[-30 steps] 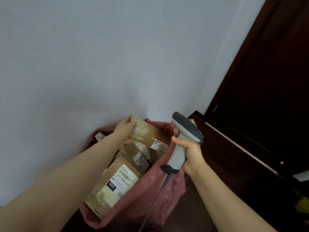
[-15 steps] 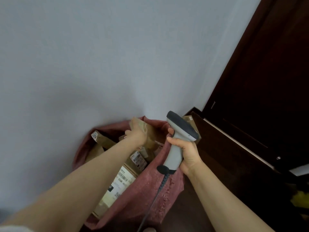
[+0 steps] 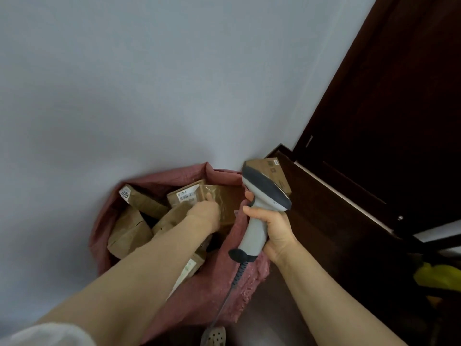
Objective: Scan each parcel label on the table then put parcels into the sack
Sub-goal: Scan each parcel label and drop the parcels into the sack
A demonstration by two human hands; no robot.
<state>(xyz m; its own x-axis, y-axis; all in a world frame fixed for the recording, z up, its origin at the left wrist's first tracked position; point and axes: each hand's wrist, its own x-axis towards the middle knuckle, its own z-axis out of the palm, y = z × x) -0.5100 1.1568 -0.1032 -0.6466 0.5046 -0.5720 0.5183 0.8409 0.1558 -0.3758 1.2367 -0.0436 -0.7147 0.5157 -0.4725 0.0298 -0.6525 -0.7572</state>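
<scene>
While the left hand (image 3: 207,213) reaches down into the mouth of a red woven sack (image 3: 207,290), its grip rests on a taped brown parcel (image 3: 224,203) near the top of the load, though whether the fingers clasp the box or merely press it down cannot be told from this angle. The sack stands against a pale wall (image 3: 149,83) and is already crowded with cardboard parcels, several tilted on edge, one showing a white label (image 3: 185,196) face up beside the hand. The right hand (image 3: 272,226) has its grip wrapped tight on the handle of a grey barcode scanner (image 3: 262,211), held upright just beside the sack's rim with its cord (image 3: 224,300) trailing down, apparently kept clear so the other hand can pack. Behind the scanner head, one more parcel (image 3: 274,173) sits on a dark wooden surface (image 3: 324,221), probably next for scanning.
</scene>
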